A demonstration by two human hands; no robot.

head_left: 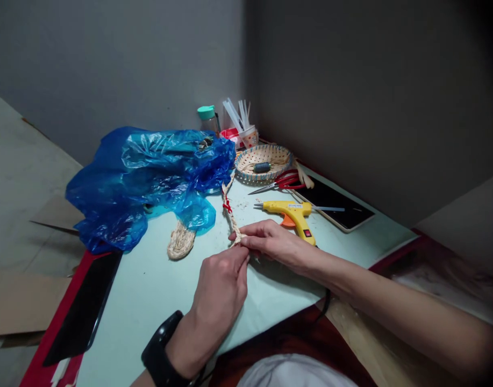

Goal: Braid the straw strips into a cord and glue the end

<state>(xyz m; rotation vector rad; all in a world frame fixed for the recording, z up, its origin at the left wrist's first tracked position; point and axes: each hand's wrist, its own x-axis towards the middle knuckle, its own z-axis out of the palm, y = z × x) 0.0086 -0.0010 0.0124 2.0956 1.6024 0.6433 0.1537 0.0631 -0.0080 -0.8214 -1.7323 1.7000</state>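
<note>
In the middle of the frame lies a braid [234, 222] of pale, straw-coloured strands, narrow and slightly bent, with a red tie [227, 206] around its upper part. My right hand [274, 244] pinches its lower end between thumb and fingers; my left hand [222, 282] meets it there, fingertips drawn together, though I cannot tell what they grip. At upper centre, a shallow woven basket [246, 176] with blue-stitched rim holds a dark spool [262, 167] and pale strands. Behind it, a patterned cup [250, 138] holds upright translucent sticks [232, 114].
</note>
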